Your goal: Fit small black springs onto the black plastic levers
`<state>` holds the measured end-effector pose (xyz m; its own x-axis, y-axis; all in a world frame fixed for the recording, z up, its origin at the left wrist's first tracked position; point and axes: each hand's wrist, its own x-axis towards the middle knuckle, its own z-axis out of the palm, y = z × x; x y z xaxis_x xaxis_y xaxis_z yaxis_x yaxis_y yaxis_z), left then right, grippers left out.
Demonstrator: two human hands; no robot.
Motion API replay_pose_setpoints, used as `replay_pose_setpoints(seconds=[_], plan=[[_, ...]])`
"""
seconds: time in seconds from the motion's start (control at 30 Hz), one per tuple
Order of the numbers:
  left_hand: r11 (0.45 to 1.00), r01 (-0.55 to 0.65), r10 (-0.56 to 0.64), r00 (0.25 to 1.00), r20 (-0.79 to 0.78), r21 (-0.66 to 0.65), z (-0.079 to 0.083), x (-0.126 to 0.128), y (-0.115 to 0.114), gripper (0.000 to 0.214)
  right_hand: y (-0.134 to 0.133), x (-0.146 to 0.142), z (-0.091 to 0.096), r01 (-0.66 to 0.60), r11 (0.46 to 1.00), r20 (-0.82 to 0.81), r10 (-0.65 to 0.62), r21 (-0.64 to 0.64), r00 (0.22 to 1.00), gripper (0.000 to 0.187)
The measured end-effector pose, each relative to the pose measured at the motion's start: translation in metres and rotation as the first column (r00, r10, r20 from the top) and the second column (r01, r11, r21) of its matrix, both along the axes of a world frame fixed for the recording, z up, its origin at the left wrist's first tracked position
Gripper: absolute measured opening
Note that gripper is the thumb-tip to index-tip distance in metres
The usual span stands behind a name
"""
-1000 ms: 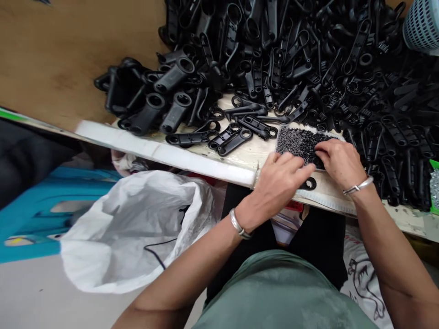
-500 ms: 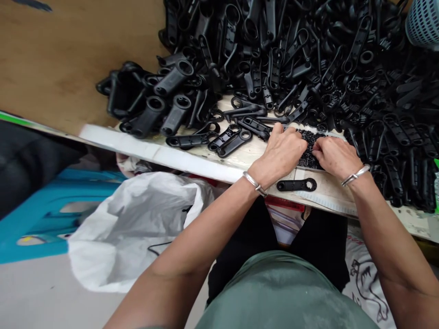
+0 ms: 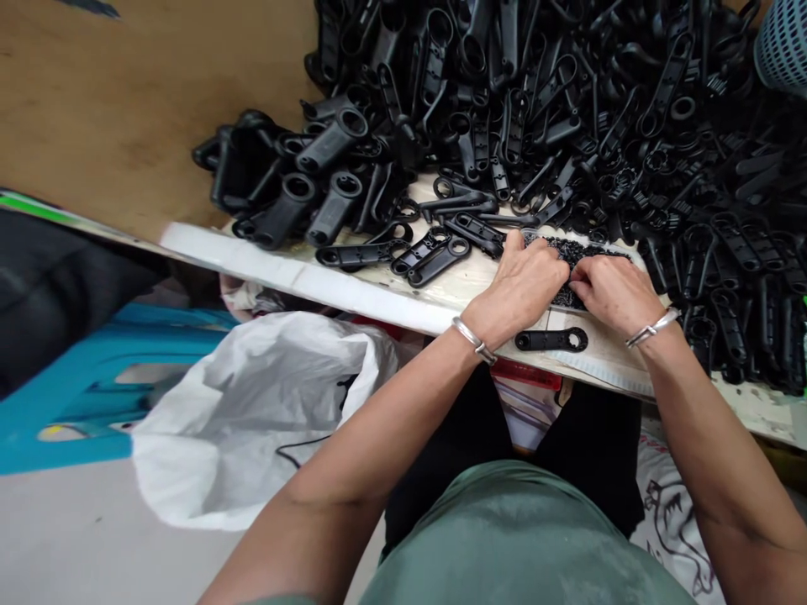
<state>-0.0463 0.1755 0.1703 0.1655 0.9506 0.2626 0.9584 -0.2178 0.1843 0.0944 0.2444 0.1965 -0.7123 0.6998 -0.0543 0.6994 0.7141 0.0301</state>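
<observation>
Both hands are at a shallow tray of small black pieces point(image 3: 573, 249) near the table's front edge. My left hand point(image 3: 528, 276) is over the tray's left part, its fingers curled down and closed; its fingertips are mostly hidden. Just to the right, my right hand point(image 3: 614, 290) has thumb and fingers pinched together over the pieces. Whatever either hand grips is too small or hidden to make out. A black plastic crank-like arm point(image 3: 550, 339) with a toothed ring at one end lies flat in front of the tray, between my wrists.
A large heap of black plastic arms point(image 3: 479, 92) covers the back and right of the table. Several loose arms point(image 3: 440, 262) lie left of my left hand. A pale blue basket point(image 3: 782, 46) stands back right. Below the white edge strip point(image 3: 303, 281) hangs an open white sack point(image 3: 227, 428).
My right hand has shifted slightly left, closer to my left hand, and more of the tray's right part shows. The whole view has moved a little; the arm in front lies as before.
</observation>
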Motion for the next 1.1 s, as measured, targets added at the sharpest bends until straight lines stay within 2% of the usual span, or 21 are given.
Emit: replay_pose_setpoints(seconds=[0.1, 0.17, 0.23, 0.3, 0.37, 0.43, 0.5, 0.6, 0.73, 0.93, 1.1], plan=[[1.0, 0.006, -0.005, 1.0, 0.015, -0.026, 0.003, -0.001, -0.001, 0.032, 0.003, 0.004, 0.002, -0.016, 0.999, -0.042, 0.015, -0.035, 0.999, 0.02], [0.999, -0.024, 0.026, 0.999, 0.042, -0.039, 0.007, -0.001, -0.003, 0.03, 0.003, 0.012, 0.005, -0.029, 0.996, -0.172, 0.014, -0.086, 0.985, 0.019], [0.996, -0.068, 0.073, 0.993, 0.092, -0.056, 0.012, -0.002, -0.004, 0.025, 0.002, 0.02, 0.006, -0.036, 0.979, -0.367, -0.041, -0.201, 0.929, 0.014], [0.992, -0.096, 0.108, 0.979, 0.172, -0.078, 0.016, -0.004, -0.004, 0.022, -0.003, 0.028, 0.006, -0.038, 0.919, -0.547, -0.199, -0.391, 0.813, 0.008], [0.99, -0.102, 0.126, 0.951, 0.281, -0.099, 0.017, -0.006, -0.003, 0.021, -0.01, 0.032, 0.004, -0.055, 0.82, -0.635, -0.397, -0.57, 0.663, 0.011], [0.987, -0.103, 0.142, 0.914, 0.38, -0.119, 0.015, -0.007, -0.002, 0.019, -0.017, 0.032, 0.0, -0.083, 0.744, -0.658, -0.527, -0.663, 0.538, 0.016], [0.984, -0.108, 0.16, 0.89, 0.427, -0.142, 0.012, -0.008, -0.002, 0.018, -0.023, 0.031, -0.002, -0.099, 0.721, -0.673, -0.577, -0.686, 0.464, 0.018], [0.982, -0.136, 0.175, 0.907, 0.382, -0.128, 0.01, -0.009, -0.006, 0.021, -0.027, 0.031, -0.004, -0.08, 0.732, -0.693, -0.595, -0.676, 0.408, 0.016], [0.985, -0.163, 0.172, 0.955, 0.242, -0.057, 0.013, -0.008, -0.01, 0.026, -0.03, 0.037, -0.005, -0.031, 0.774, -0.718, -0.572, -0.633, 0.396, 0.011], [0.999, -0.029, 0.03, 0.998, 0.056, -0.015, 0.009, 0.004, 0.005, 0.025, -0.037, 0.047, -0.005, -0.038, 0.802, -0.742, -0.532, -0.596, 0.408, 0.01], [0.999, 0.008, -0.006, 0.999, 0.041, -0.051, 0.01, 0.004, 0.014, 0.025, -0.041, 0.052, -0.004, -0.07, 0.805, -0.755, -0.519, -0.59, 0.401, 0.007]])
